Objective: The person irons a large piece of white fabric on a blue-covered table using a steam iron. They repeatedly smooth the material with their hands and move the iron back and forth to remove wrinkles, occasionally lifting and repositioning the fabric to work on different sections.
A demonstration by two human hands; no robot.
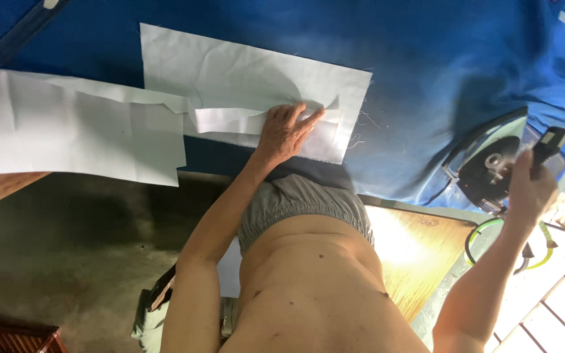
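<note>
- Pressing flat on the pale fabric piece point(250, 82), the left hand point(286, 134) lies palm down with fingers spread and extended; it grips nothing, it only pins the cloth.
- The fabric piece lies on the blue cover point(439, 59) of the work surface, near its front edge, directly ahead of the person's waist.
- Under the left fingertips, a narrow strip along the near edge of the fabric is turned back on itself, forming a fold point(230, 119) that runs leftward from the hand.
- A second, larger white sheet point(67, 131) lies to the left, overlapping the fabric's corner and hanging partly past the table edge.
- The right hand point(528, 189) is closed around the dark handle of the electric iron point(492, 160), which stands tilted at the right end of the blue cover, well apart from the fold.
- Judged status: the fold appears laid and held in place; the iron is gripped but is not on the cloth.
- Judged remainder: the folded edge does not yet look pressed, since creases remain visible across the fabric piece and the soleplate is clear of it.
- A wooden board point(420, 248) shows below the cover's edge at the right.
</note>
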